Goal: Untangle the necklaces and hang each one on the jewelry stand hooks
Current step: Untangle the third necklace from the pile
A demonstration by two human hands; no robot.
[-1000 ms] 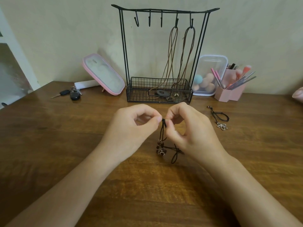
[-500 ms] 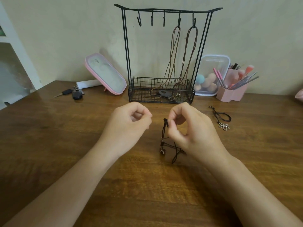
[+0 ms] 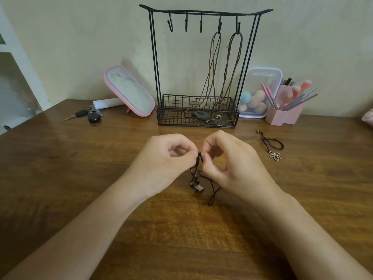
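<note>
The fingers of the left hand are narrowed to a pinch, thumb against forefinger, on the top of a bunched black cord necklace. The right hand pinches the same bunch from the other side, its tips almost touching the left ones and its other fingers curled in. Below the pinch the cord hangs in several strands with small dark beads and a pendant. One loop trails toward five o'clock and appears to rest on the surface.

This necklace looks light and limp, so it should take almost no force to lift. Thin cord can cinch a knot tighter if it is pulled hard. The better hold is probably on the strands just either side of the tangle, easing them apart, rather than on the beads, which may slide along the cord.

At twelve o'clock from the hands stands the jewelry stand. Its two right-hand hooks carry brown necklaces that trail into the wire basket at its foot. The three left hooks are bare. At two o'clock a flower-pendant necklace lies loose on the surface, well apart from the hands. At ten o'clock sit keys and a pink mirror.
</note>
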